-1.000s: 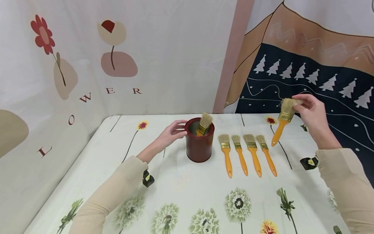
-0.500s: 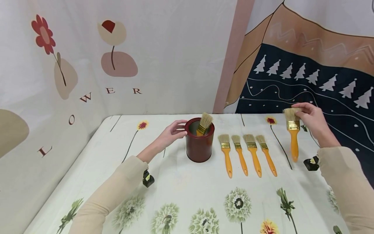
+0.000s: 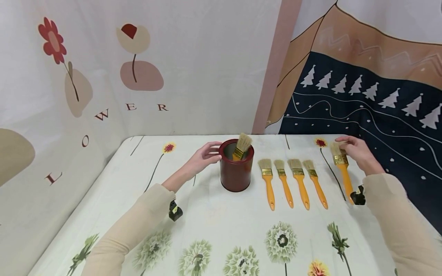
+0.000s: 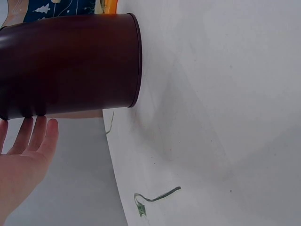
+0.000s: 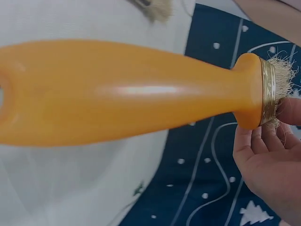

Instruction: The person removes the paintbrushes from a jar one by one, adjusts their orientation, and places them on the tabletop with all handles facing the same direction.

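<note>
My right hand (image 3: 359, 153) pinches a paintbrush (image 3: 342, 168) by its bristles, at the right end of a row of brushes. Its orange handle (image 5: 117, 92) points toward me and fills much of the right wrist view. A dark red paint can (image 3: 236, 174) stands upright left of the row. One paintbrush (image 3: 243, 143) leans inside it, bristles up, the handle mostly hidden by the can wall. With fingers fairly straight, my left hand (image 3: 202, 159) touches the can's left side near the rim; fingertips (image 4: 41, 120) meet its wall in the left wrist view.
Several brushes lie side by side between the can and my right hand, among them a left one (image 3: 266, 182) and a right one (image 3: 315, 183). A flower-printed cloth (image 3: 214, 218) covers the table. Printed curtains (image 3: 207, 69) hang behind its back edge.
My right hand has lowered the paintbrush toward the table and, lately, leftward to the row's end; its handle has swung to point toward me. The left hand and can have stayed still.
</note>
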